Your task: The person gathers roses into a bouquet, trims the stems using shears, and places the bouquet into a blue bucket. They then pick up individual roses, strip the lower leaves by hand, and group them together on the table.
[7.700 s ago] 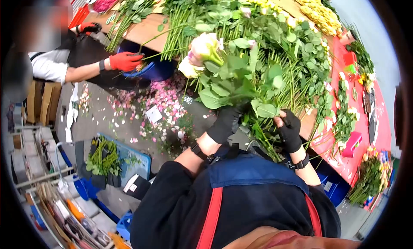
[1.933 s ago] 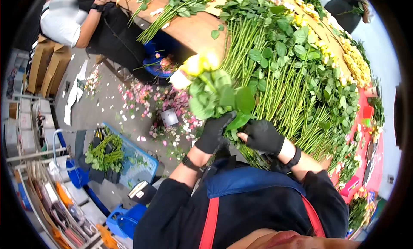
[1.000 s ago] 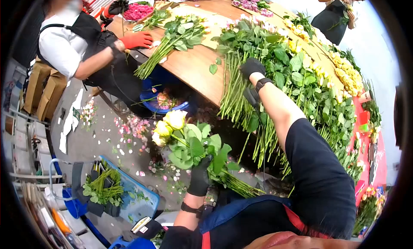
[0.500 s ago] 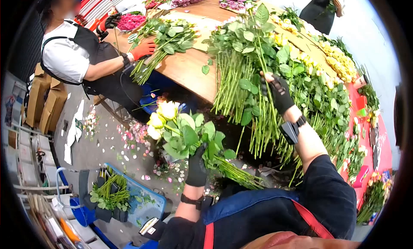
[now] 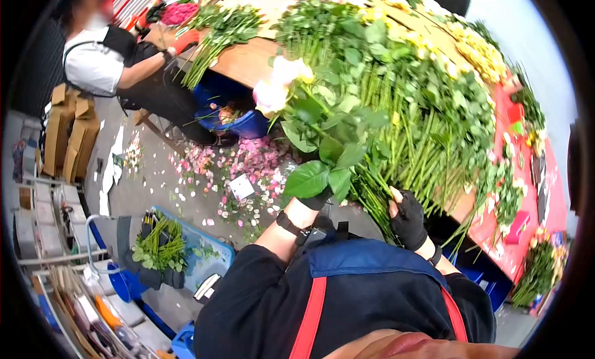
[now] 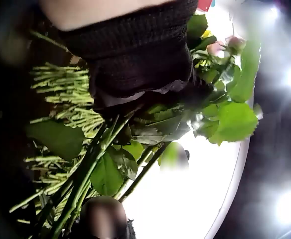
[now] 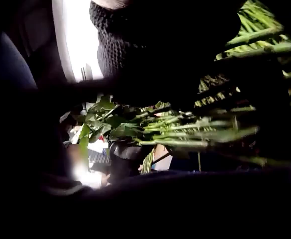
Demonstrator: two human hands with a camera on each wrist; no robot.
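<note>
My left hand point(image 5: 319, 199), in a black fingerless glove, grips a bunch of roses just above the stems, mostly hidden behind its big leaves point(image 5: 308, 178). Pale pink and cream blooms point(image 5: 282, 83) of this bunch point away to the upper left. Lower down, my right hand point(image 5: 409, 221), gloved alike, holds the bunch's stems point(image 5: 370, 195) between thumb and fingers. The left wrist view has the left glove point(image 6: 140, 59) over green stems point(image 6: 88, 174). In the right wrist view most is dark, with stems point(image 7: 185, 132) crossing the middle.
Long-stemmed roses cover the table point(image 5: 245, 60) ahead. Its red part point(image 5: 489, 219) lies to the right. Another person in red gloves point(image 5: 185, 41) works at the far left, above a blue bin point(image 5: 251, 124). Petals point(image 5: 260, 157) litter the floor. A blue crate point(image 5: 207, 253) stands lower left.
My right hand reached out to the table roses, lifted a stem, and is now back at the bunch. The left hand moved the bunch right and up, in front of my chest.
</note>
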